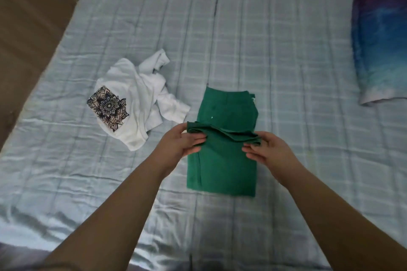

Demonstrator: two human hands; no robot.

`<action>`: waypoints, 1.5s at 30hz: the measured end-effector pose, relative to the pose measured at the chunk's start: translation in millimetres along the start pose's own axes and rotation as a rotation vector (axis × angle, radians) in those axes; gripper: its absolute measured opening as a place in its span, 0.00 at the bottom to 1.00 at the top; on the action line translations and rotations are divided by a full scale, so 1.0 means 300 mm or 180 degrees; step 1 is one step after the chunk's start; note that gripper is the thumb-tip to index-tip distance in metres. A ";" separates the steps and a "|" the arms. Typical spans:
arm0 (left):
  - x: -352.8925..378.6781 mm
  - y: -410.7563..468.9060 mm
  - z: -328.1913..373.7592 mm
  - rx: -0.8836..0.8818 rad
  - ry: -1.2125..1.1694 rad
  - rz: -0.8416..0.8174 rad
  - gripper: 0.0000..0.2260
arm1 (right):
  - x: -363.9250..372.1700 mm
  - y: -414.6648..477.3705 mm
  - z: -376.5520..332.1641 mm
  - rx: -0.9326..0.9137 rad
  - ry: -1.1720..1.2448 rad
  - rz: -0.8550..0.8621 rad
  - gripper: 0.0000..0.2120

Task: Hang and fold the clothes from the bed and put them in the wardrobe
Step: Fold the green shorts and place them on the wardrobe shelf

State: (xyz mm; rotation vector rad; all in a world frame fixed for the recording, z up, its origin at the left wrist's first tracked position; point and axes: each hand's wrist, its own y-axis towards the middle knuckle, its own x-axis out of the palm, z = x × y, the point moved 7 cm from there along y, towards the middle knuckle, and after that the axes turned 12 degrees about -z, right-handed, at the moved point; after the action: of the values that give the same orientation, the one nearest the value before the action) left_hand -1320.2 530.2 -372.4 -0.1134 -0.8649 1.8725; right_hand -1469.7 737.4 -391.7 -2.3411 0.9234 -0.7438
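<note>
Pale blue checked bedding covers the bed (275,28), which fills almost all of my view from the head camera. At the left edge I see a strip of brown floor (24,28). A pillow (378,35) with purple and blue colours lies at the far right of the bed, well apart from the clothes.

Green trousers (222,171) lie near the middle of the bed as a long folded rectangle, the waist end pointing away from me. Across their middle a layered edge of the green cloth is lifted a little above the part under it. A white shirt (136,103) with a dark flower print lies crumpled just to the left of the trousers; I think they do not touch.

Both arms reach forward from the bottom of the view. The left hand (182,141) pinches the left end of the lifted edge, thumb on top and fingers below. The right hand (271,149) pinches the right end in the same manner, with its fingers pointing inward over the green cloth.
</note>
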 end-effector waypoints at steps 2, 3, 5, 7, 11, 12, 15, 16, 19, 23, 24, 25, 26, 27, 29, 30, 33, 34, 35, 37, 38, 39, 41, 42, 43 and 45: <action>-0.029 0.136 0.063 0.0015 0.0478 0.0284 0.13 | -0.042 0.144 -0.063 -0.0023 -0.0707 0.0331 0.07; -0.042 0.201 0.089 0.0017 0.0638 0.0404 0.12 | -0.062 0.214 -0.092 -0.0104 -0.1054 0.0503 0.07; -0.071 0.335 0.121 0.0033 0.0843 0.0561 0.08 | -0.098 0.353 -0.147 -0.0333 -0.1779 0.0780 0.09; -0.117 0.479 0.148 0.0158 0.1239 0.0820 0.06 | -0.138 0.488 -0.175 -0.0413 -0.2331 0.1002 0.10; -0.177 0.748 0.144 0.0231 0.2479 0.1012 0.08 | -0.216 0.702 -0.152 -0.0450 -0.3112 0.1344 0.11; -0.184 0.803 0.123 0.0210 0.2623 0.1008 0.08 | -0.225 0.731 -0.138 -0.0454 -0.3274 0.1423 0.11; -0.207 0.895 0.055 0.0195 0.2785 0.1152 0.10 | -0.243 0.778 -0.089 -0.0564 -0.3541 0.1665 0.06; -0.216 0.907 0.038 0.0235 0.2848 0.1241 0.11 | -0.249 0.785 -0.077 -0.0597 -0.3528 0.1739 0.05; -0.235 0.917 0.010 0.0378 0.2913 0.1359 0.13 | -0.263 0.807 -0.055 -0.0563 -0.3406 0.1799 0.13; -0.216 0.850 0.007 0.0834 0.2992 0.1420 0.19 | -0.226 0.743 -0.081 -0.0974 -0.3476 0.1926 0.24; -0.189 0.806 0.010 0.1064 0.3305 0.1445 0.21 | -0.193 0.706 -0.085 -0.1157 -0.3606 0.1917 0.26; -0.154 0.759 0.002 0.1278 0.3684 0.1406 0.22 | -0.152 0.669 -0.078 -0.1317 -0.3812 0.1848 0.26; -0.111 0.714 -0.016 0.1441 0.4062 0.1292 0.23 | -0.107 0.636 -0.059 -0.1435 -0.4108 0.1721 0.26; -0.071 0.676 -0.052 0.1507 0.4394 0.1113 0.25 | -0.064 0.607 -0.025 -0.1476 -0.4449 0.1544 0.26; -0.007 0.611 -0.150 0.1372 0.4862 0.0716 0.27 | 0.001 0.554 0.074 -0.1322 -0.5030 0.1131 0.28; 0.013 0.584 -0.206 0.1236 0.5007 0.0548 0.28 | 0.019 0.525 0.129 -0.1195 -0.5213 0.0963 0.29; 0.031 0.516 -0.367 0.0866 0.5335 0.0258 0.29 | 0.023 0.433 0.275 -0.0939 -0.5511 0.0728 0.32; 0.024 0.499 -0.408 0.0786 0.5425 0.0236 0.30 | 0.012 0.409 0.316 -0.0884 -0.5565 0.0703 0.32; 0.009 0.487 -0.444 0.0713 0.5484 0.0252 0.30 | -0.003 0.390 0.353 -0.0833 -0.5590 0.0693 0.33; -0.030 0.471 -0.500 0.0587 0.5507 0.0308 0.31 | -0.042 0.371 0.415 -0.0741 -0.5605 0.0699 0.34; -0.049 0.464 -0.521 0.0541 0.5523 0.0324 0.31 | -0.058 0.367 0.441 -0.0691 -0.5605 0.0694 0.34; -0.064 0.460 -0.539 0.0520 0.5554 0.0326 0.31 | -0.072 0.365 0.463 -0.0649 -0.5601 0.0682 0.34; -0.077 0.457 -0.560 0.0539 0.5598 0.0303 0.31 | -0.085 0.371 0.495 -0.0591 -0.5599 0.0667 0.34; -0.076 0.459 -0.564 0.0560 0.5613 0.0302 0.31 | -0.085 0.378 0.503 -0.0565 -0.5590 0.0664 0.34; -0.074 0.462 -0.565 0.0574 0.5631 0.0320 0.31 | -0.083 0.384 0.505 -0.0545 -0.5571 0.0666 0.33; -0.071 0.457 -0.556 0.0564 0.5615 0.0386 0.31 | -0.076 0.382 0.496 -0.0563 -0.5526 0.0696 0.33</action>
State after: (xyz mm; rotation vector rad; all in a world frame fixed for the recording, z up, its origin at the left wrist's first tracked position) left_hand -1341.1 568.3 -585.0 -1.4336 0.5434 1.1997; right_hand -1438.8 718.7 -577.4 -1.9027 0.3221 1.3574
